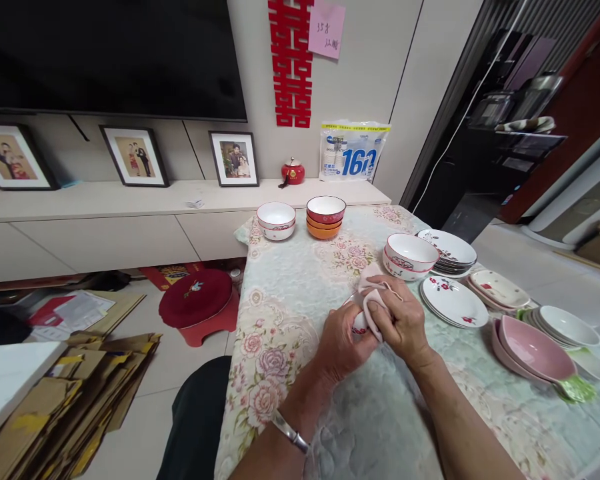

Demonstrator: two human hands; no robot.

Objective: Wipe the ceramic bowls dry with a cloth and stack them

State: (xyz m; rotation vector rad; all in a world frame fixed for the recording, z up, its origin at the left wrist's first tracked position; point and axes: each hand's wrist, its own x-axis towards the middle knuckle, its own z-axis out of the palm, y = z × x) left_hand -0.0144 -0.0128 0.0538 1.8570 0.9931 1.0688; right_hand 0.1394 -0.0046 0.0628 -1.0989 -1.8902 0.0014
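My left hand (343, 340) is wrapped round a small white bowl (360, 324) with red flower marks, mostly hidden by the fingers. A pale pink cloth (373, 313) is bunched in my right hand (400, 317), which presses it against the bowl. Just beyond my hands stand two stacked white bowls (411, 257) with red rims. Right of my right hand lies a stack of white plates (454, 301) with red flowers. Farther off are a stack of red and orange bowls (325, 217) and another pair of white bowls (276, 220).
Pink leaf-shaped dishes (535, 350), small white bowls (570, 325), square plates (500, 289) and patterned plates (447, 247) crowd the table's right side. A flowered cloth covers the table (275, 340). A red stool (197, 300) and flattened cardboard (75, 400) lie to the left.
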